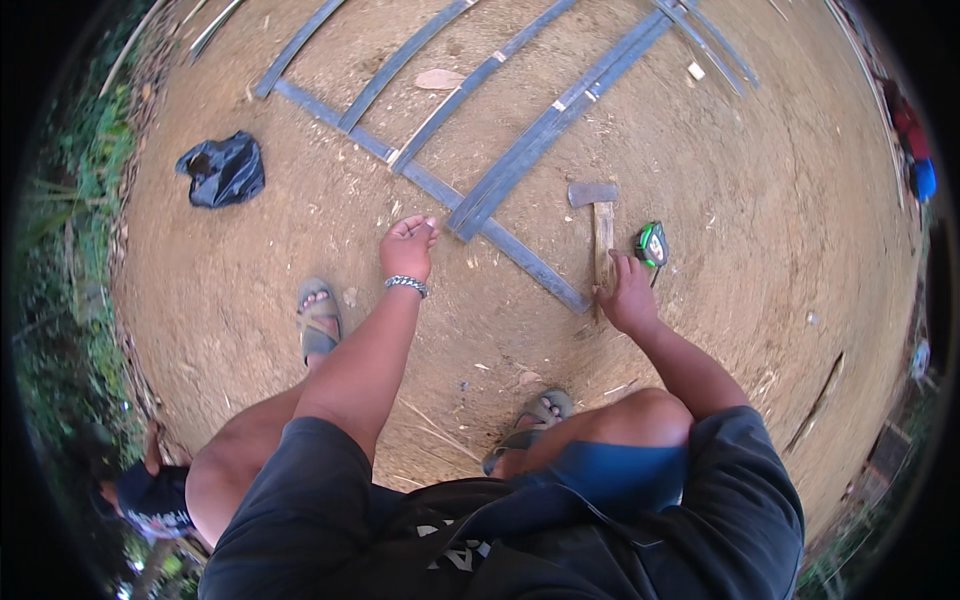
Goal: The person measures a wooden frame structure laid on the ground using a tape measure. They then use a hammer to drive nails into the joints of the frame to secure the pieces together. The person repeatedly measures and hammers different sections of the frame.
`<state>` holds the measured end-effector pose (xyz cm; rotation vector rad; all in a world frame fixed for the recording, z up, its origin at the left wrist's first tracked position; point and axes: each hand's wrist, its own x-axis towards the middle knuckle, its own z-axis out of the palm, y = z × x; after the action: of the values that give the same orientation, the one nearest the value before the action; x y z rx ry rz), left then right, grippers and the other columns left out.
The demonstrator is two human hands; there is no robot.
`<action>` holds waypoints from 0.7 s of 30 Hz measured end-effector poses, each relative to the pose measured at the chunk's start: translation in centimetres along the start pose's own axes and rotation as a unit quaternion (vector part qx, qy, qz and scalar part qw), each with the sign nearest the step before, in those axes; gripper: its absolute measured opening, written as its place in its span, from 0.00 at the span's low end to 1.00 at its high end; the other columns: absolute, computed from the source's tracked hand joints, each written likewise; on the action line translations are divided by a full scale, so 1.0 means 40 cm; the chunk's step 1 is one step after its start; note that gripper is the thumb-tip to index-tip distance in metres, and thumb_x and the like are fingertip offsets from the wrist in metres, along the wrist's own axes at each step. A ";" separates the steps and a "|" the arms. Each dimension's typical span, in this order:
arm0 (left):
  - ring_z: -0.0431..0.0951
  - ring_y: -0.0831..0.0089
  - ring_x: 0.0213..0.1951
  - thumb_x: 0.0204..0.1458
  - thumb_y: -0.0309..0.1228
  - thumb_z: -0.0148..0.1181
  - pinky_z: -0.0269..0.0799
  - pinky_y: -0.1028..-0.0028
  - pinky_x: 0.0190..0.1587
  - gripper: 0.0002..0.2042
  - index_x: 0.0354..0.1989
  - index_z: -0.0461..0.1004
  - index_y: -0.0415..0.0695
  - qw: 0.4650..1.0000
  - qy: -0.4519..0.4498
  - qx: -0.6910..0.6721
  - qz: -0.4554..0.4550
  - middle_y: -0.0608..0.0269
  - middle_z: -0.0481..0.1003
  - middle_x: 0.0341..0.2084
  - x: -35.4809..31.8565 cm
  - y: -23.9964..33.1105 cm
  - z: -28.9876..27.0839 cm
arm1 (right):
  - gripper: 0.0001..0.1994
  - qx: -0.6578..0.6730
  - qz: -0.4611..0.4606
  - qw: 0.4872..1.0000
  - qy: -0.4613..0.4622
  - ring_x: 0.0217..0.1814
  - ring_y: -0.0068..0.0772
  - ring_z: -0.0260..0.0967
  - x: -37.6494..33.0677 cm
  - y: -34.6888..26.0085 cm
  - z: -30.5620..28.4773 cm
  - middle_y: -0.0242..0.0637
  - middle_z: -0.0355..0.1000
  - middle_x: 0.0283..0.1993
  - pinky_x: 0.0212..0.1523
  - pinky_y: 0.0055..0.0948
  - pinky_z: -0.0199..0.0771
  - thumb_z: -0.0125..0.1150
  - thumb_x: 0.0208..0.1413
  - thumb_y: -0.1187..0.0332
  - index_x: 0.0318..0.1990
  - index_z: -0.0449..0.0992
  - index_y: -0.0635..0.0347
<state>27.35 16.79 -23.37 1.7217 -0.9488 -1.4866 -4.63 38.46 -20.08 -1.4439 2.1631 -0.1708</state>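
My right hand (630,295) is closed round the lower handle of a hatchet (603,230), whose dull metal head points away from me on the dirt. Just right of the handle lies a green and black tape measure (652,244). My left hand (408,250) is held with its fingers curled together in a pinch; whatever is between them is too small to make out. It is close to the near end of a doubled grey slat (550,125), which rests across a long grey crosspiece (535,265).
More grey slats (450,108) cross the same piece farther off. A black plastic bag (226,172) lies at the left. A small pale block (696,71) sits at the far right, and a dark stick (818,400) lies at the right. Another person (155,495) is at the lower left.
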 end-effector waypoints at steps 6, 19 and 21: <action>0.84 0.74 0.36 0.58 0.25 0.68 0.81 0.76 0.42 0.10 0.45 0.78 0.32 0.999 0.008 -0.012 -0.046 0.58 0.82 0.35 -0.117 -0.014 -0.016 | 0.39 0.034 0.030 0.999 0.020 0.61 0.65 0.68 0.027 0.025 0.058 0.56 0.62 0.61 0.59 0.55 0.73 0.67 0.54 0.64 0.71 0.55 0.60; 0.81 0.69 0.39 0.57 0.31 0.70 0.75 0.70 0.45 0.10 0.40 0.84 0.36 0.951 0.097 0.195 0.220 0.58 0.82 0.37 -0.011 -0.076 0.157 | 0.41 0.008 -0.003 0.999 -0.033 0.61 0.67 0.68 0.044 0.068 0.079 0.62 0.62 0.64 0.58 0.54 0.73 0.66 0.58 0.66 0.74 0.49 0.65; 0.80 0.67 0.43 0.56 0.31 0.70 0.74 0.69 0.49 0.09 0.39 0.85 0.37 0.939 0.111 0.219 0.240 0.58 0.82 0.38 -0.003 -0.098 0.166 | 0.41 0.000 0.002 1.000 -0.028 0.61 0.67 0.68 0.042 0.058 0.082 0.62 0.62 0.64 0.58 0.53 0.73 0.66 0.58 0.67 0.75 0.48 0.65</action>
<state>21.15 18.75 -27.54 1.7330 -1.5253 -0.7844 -5.43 38.52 -24.36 -1.4280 2.1205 -0.1267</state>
